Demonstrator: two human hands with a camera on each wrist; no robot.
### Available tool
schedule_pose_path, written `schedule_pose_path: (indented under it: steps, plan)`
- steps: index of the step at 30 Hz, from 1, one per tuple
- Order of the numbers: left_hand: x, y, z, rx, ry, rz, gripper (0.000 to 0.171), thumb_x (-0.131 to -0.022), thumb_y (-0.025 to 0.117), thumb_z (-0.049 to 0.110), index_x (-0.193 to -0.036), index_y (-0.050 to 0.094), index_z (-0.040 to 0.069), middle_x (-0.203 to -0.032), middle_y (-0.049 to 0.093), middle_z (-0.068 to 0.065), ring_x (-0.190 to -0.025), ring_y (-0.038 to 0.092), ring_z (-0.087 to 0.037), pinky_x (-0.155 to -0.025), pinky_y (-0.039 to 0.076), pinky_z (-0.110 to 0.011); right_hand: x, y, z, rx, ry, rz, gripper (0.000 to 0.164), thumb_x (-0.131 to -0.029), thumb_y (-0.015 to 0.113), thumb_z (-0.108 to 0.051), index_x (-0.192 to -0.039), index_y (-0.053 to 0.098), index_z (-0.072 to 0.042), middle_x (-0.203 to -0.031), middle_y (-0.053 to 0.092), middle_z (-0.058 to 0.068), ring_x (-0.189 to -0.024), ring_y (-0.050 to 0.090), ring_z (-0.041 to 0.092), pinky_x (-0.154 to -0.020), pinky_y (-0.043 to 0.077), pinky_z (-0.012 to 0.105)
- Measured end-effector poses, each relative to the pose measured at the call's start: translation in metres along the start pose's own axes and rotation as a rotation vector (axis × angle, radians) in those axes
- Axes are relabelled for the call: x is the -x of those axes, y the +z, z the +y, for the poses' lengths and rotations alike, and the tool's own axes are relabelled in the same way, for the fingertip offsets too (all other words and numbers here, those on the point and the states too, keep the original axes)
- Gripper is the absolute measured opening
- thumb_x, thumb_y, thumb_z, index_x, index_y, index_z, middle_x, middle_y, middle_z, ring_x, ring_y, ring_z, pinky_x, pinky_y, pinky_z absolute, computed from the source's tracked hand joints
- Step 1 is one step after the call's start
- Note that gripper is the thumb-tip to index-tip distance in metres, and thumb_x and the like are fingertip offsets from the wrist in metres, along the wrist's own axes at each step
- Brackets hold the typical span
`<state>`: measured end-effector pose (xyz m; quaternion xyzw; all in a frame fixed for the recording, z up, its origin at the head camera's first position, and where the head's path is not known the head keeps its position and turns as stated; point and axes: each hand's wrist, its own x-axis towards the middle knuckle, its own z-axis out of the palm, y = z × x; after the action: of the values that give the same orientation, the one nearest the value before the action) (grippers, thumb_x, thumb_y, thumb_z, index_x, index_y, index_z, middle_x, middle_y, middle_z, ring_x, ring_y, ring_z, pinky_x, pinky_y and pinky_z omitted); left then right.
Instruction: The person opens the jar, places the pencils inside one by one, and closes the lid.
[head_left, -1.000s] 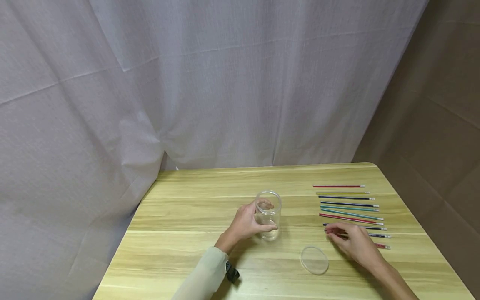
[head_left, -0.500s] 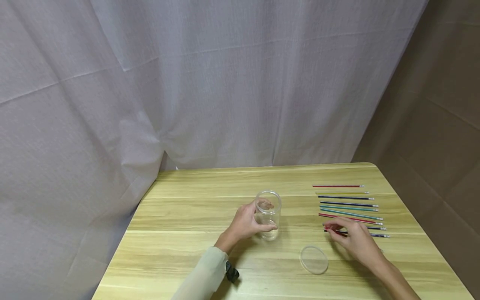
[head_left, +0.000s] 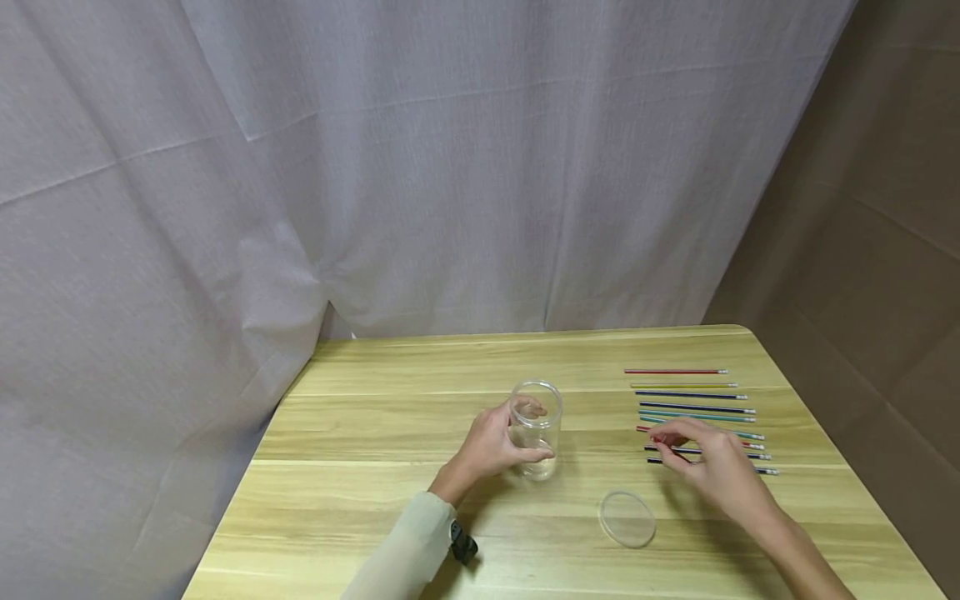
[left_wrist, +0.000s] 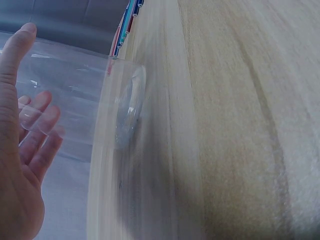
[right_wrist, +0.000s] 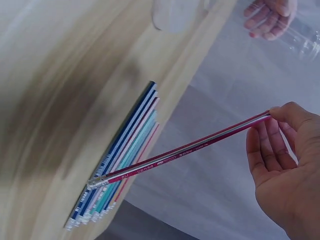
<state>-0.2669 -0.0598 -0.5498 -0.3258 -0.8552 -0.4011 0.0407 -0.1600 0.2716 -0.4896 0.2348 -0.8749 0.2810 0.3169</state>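
Observation:
A clear, open-topped plastic jar (head_left: 536,433) stands upright on the table, and my left hand (head_left: 495,442) grips it from the left side. In the left wrist view the thumb and fingers wrap around the jar (left_wrist: 85,95). My right hand (head_left: 712,471) pinches one end of a red pencil (right_wrist: 185,150) between thumb and fingertips. The pencil slants away from the hand, its white eraser end over the other pencils. Beneath the right hand lies a row of several pencils (head_left: 693,396), coloured red, yellow, dark blue and green, their eraser ends to the right.
A round clear lid (head_left: 627,519) lies flat on the wooden table (head_left: 375,417) between the two hands, nearer the front. Grey cloth (head_left: 450,208) hangs behind the table, and a brown panel (head_left: 862,275) stands along the right.
My right hand has lifted the red pencil from the near end of the row and moved slightly up and away. My left hand and the jar have stayed put.

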Motion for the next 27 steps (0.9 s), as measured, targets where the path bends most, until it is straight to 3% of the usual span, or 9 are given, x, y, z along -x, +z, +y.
schedule_pose_path:
  steps: [8,19,27]
  plan:
    - [0.000,0.000,-0.001,0.001,0.005,0.000,0.066,-0.078,0.094,0.051,-0.131,0.062,0.030,-0.123,0.072,0.019,-0.106,0.067,-0.003,-0.086,0.053,-0.027,-0.010,-0.008,-0.011,-0.010,0.025,0.014,0.041,-0.068,0.088,0.014,-0.095,0.079,-0.016,-0.086,0.076,-0.009,-0.075,0.072,0.007,-0.073,0.050,0.011]
    - [0.000,-0.001,0.001,0.004,0.009,0.008,0.065,-0.077,0.094,0.051,-0.130,0.063,0.030,-0.121,0.072,0.018,-0.104,0.067,-0.003,-0.085,0.053,-0.027,-0.021,-0.018,-0.022,-0.073,0.035,0.035,0.044,-0.069,0.085,0.019,-0.096,0.077,-0.014,-0.088,0.076,-0.004,-0.080,0.067,-0.001,-0.079,0.050,0.008]
    - [0.000,-0.001,0.002,0.004,0.010,0.011,0.065,-0.077,0.095,0.050,-0.130,0.064,0.029,-0.121,0.073,0.016,-0.107,0.068,-0.004,-0.088,0.053,-0.030,-0.029,-0.028,-0.030,-0.089,0.008,0.077,0.053,-0.065,0.086,0.021,-0.097,0.078,-0.020,-0.089,0.073,-0.013,-0.081,0.066,-0.002,-0.079,0.047,0.007]
